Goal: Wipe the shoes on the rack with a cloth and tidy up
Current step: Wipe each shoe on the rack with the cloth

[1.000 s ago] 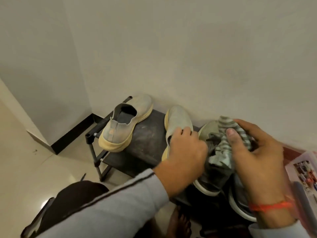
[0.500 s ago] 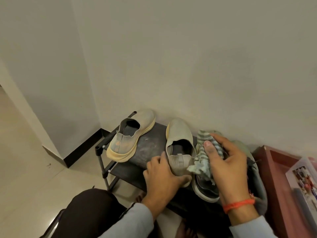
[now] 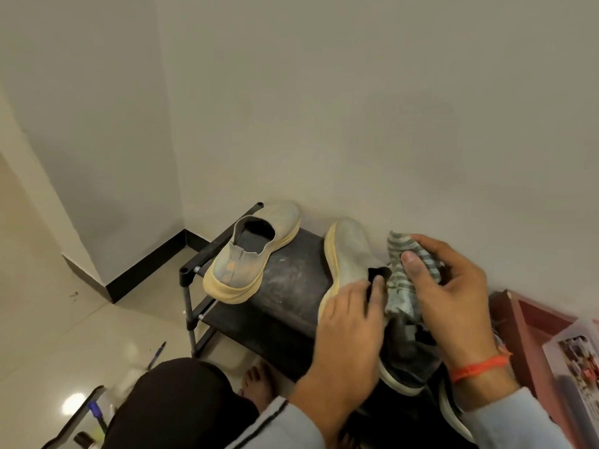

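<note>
Black shoe rack [image 3: 291, 280] stands against the far wall, near the room corner; top shelf dusty, scuffed white in places

Grey slip-on shoe [image 3: 252, 254], cream sole, sits on the left part of the top shelf, toe toward the wall, heel overhanging the near edge. Apart from the hands

Second grey slip-on shoe [image 3: 348, 254] to its right, tilted onto its side so the cream sole edge faces left. Left hand [image 3: 350, 335] grips it at the heel end, thumb hooked into the shoe opening, fingers curled round the heel

Right hand [image 3: 453, 293] clamped on a grey-and-white striped cloth [image 3: 400, 286], bunched, thumb pressing on top. Cloth lies just right of the tilted shoe's opening, touching it; part hangs down toward the near side. Red thread band on the right wrist

Dark sneaker [image 3: 405, 361] with white sole lies below both hands, between them; another white sole edge shows nearer right, mostly hidden by the right forearm

Reddish tray [image 3: 531, 319] at right, beside the rack, holding a printed paper packet, blurred

Floor at near left: a blue pen [image 3: 158, 354], a dark-rimmed container with small items, unclear. Person's knee in dark trousers and a bare foot at near centre
</note>
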